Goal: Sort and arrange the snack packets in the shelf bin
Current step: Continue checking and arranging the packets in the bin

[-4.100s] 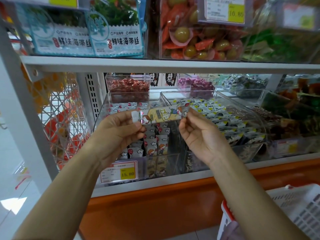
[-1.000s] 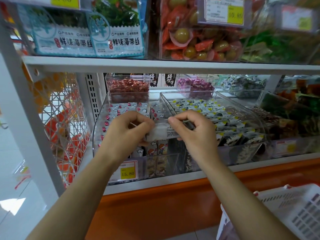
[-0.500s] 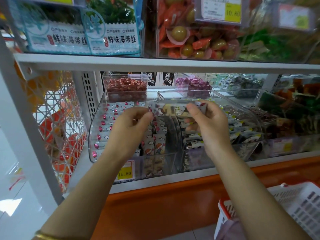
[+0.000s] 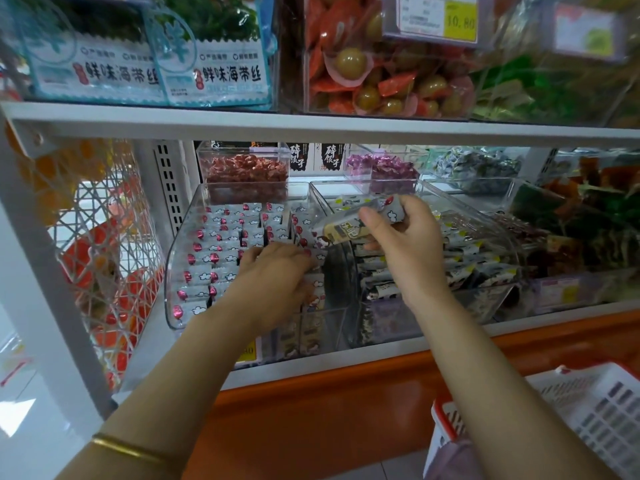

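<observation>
A clear shelf bin [image 4: 180, 271] holds rows of small white snack packets [image 4: 221, 237] with red and cloud prints. My left hand [image 4: 273, 282] reaches into this bin, its fingers resting on the packets near the right wall; its fingertips are partly hidden among them. My right hand [image 4: 405, 244] is raised over the divider between two bins. It pinches a long snack packet [image 4: 346, 230] with a yellow label and a cartoon figure, tilted down to the left.
A second clear bin [image 4: 502, 258] of dark-and-white packets stands to the right. Smaller tubs of red [image 4: 246, 171] and purple [image 4: 381, 168] sweets sit behind. The upper shelf edge [image 4: 311, 128] hangs close overhead. A white basket [image 4: 588, 410] is at the lower right.
My left hand has let go of the long packet and dropped into the left bin onto the packets. My right hand alone holds the packet, slightly higher and further right.
</observation>
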